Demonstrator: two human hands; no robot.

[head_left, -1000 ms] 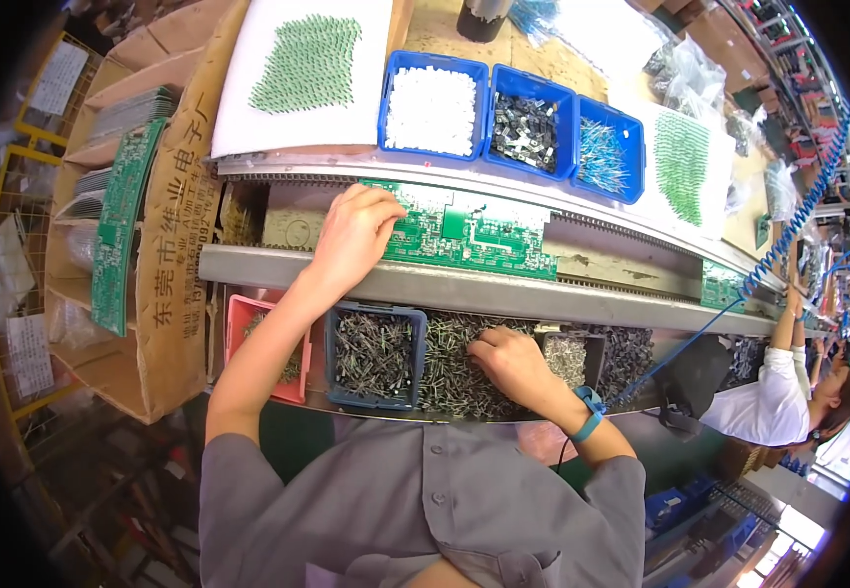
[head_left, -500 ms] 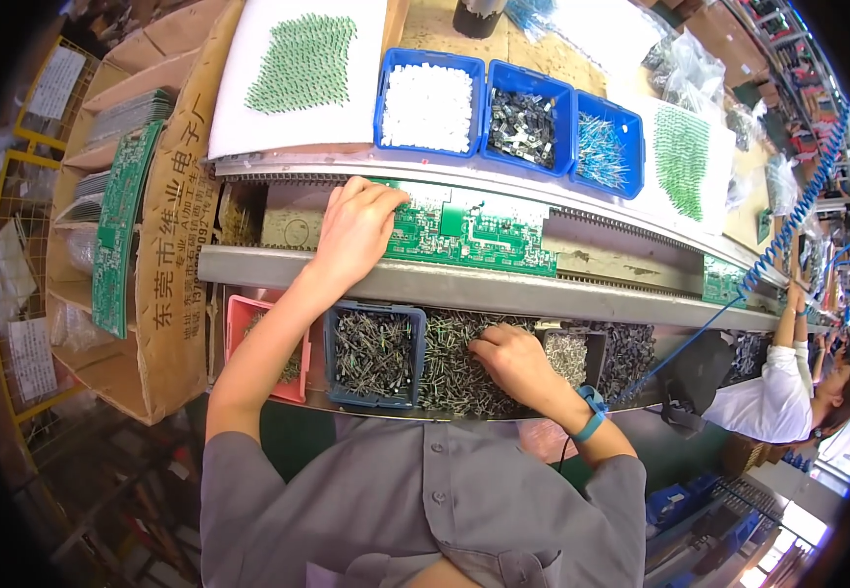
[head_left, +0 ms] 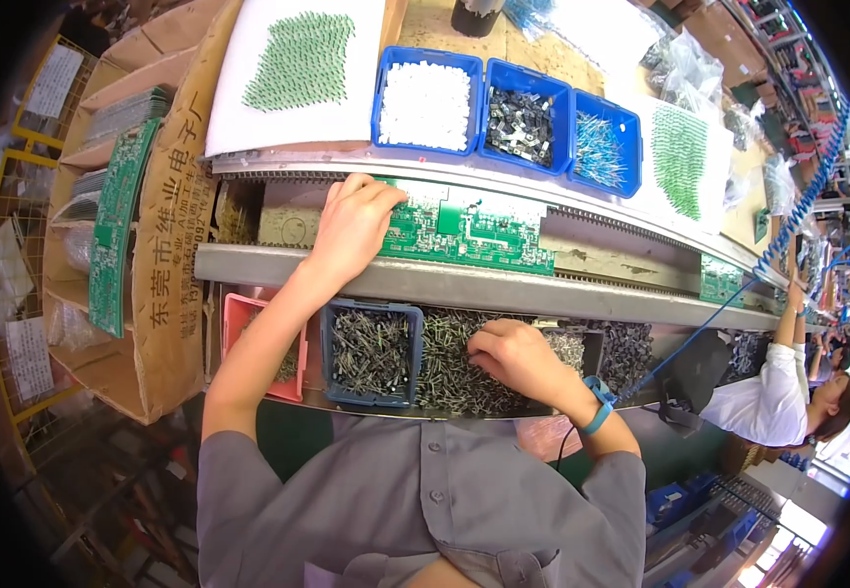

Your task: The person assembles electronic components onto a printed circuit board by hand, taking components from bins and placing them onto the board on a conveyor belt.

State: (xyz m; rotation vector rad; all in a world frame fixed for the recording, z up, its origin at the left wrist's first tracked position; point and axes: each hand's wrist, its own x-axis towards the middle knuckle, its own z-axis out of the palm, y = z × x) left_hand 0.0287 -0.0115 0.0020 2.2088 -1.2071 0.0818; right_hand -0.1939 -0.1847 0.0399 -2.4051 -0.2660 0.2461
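Note:
A green circuit board (head_left: 489,230) lies in the conveyor rail in front of me. My left hand (head_left: 354,220) is over its left end, with the fingers bent and closed at the board's upper part. Anything between those fingertips is hidden. My right hand (head_left: 518,358), a blue strap around its wrist, is closed with its fingertips down in a heap of small dark leaded components (head_left: 450,363). What it pinches is too small to make out. Just left of that heap stands a dark blue bin (head_left: 413,367) of similar parts, beside a pink bin (head_left: 232,333) partly covered by my left forearm.
Blue bins hold white parts (head_left: 425,106), dark parts (head_left: 521,127) and blue leaded parts (head_left: 597,152) beyond the rail. White foam sheets (head_left: 229,122) carry green components. A cardboard box (head_left: 165,323) of boards stands left. A coiled blue cord (head_left: 807,201) hangs right, near a co-worker (head_left: 768,402).
My right hand has shifted very slightly upward within the component heap. My left hand stays at the board's left end, and the board has not visibly moved along the rail.

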